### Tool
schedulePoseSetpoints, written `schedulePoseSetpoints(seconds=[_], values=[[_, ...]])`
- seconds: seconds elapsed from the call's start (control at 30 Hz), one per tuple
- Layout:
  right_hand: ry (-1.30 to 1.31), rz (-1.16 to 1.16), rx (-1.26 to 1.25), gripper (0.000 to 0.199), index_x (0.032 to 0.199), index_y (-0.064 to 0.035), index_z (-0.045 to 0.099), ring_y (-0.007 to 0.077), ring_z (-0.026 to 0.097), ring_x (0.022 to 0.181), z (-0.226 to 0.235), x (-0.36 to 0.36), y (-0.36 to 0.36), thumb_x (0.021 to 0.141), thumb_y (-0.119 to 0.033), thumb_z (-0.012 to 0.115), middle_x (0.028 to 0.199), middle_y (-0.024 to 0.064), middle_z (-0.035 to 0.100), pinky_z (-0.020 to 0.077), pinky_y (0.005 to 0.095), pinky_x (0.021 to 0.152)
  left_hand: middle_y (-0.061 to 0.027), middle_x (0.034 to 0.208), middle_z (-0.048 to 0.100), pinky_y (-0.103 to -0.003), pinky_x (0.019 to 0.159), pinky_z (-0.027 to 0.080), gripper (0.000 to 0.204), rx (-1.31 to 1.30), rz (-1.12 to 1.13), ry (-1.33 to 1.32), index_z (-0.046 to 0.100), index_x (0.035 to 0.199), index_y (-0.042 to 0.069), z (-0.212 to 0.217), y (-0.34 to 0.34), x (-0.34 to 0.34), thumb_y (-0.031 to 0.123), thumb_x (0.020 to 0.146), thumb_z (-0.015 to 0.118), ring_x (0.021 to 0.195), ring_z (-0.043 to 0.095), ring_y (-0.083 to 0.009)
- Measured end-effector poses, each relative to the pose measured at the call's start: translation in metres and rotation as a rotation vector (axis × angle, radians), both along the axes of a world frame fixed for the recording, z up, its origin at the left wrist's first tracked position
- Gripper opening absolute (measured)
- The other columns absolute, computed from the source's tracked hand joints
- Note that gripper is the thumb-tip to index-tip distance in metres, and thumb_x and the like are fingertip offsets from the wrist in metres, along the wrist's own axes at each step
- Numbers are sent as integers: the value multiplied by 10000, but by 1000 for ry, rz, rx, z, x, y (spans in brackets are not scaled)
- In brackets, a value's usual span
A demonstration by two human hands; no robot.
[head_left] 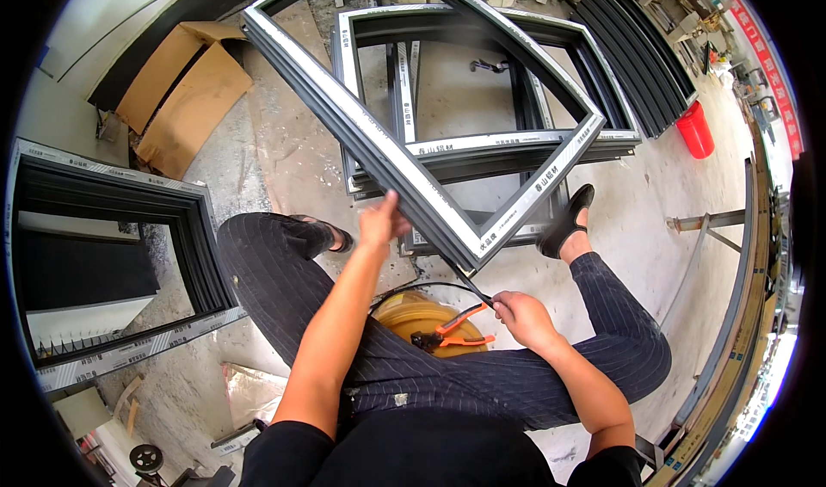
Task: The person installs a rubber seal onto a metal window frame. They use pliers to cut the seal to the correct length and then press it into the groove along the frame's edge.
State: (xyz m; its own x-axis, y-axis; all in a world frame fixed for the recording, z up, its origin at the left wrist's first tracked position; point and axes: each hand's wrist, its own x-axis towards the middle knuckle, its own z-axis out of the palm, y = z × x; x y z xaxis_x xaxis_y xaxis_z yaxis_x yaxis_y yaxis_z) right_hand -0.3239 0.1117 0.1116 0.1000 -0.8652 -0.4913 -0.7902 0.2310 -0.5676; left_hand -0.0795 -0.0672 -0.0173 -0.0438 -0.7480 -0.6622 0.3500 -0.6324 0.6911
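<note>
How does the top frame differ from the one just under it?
Pose: the top frame points a corner toward the right hand; the lower frame runs its near side nearly level.
Visibility: the top frame partly covers the lower frame.
Hands: the left hand is by the top frame's edge, not the lower's.
Both: dark with pale strips.

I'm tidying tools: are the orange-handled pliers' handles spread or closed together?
Spread: on the pliers, the two orange handles fan apart, with a gap between their ends.
</note>
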Motion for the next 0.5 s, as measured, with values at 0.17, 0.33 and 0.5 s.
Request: schedulePoseSetpoints(seconds=[0.17,0.33,0.5], values=[[15,17,10,168,952,-38,623,344,595,820,2,0,-1,886,-153,519,836,150,631,463,425,725,-105,1032,646,-384,803,512,536,118,87,138,580,1081,58,-8,-63,26,556,908,482,936,632,-236],[37,145,-96,186,973,-37,632,348,587,872,6,-14,-12,857,-167,567,867,165,617,462,424,751,-102,1107,626,-432,885,471,570,177,84,214,553,1137,55,3,-63,25,569,929,418,1013,609,-257],[308,222,-498,189,949,-36,635,331,570,886,42,-38,-92,813,-167,629,898,143,592,464,433,760,-47,975,632,-361,671,483,532,69,39,177,545,1132,75,-26,-15,-3,537,967,339,820,616,-193]])
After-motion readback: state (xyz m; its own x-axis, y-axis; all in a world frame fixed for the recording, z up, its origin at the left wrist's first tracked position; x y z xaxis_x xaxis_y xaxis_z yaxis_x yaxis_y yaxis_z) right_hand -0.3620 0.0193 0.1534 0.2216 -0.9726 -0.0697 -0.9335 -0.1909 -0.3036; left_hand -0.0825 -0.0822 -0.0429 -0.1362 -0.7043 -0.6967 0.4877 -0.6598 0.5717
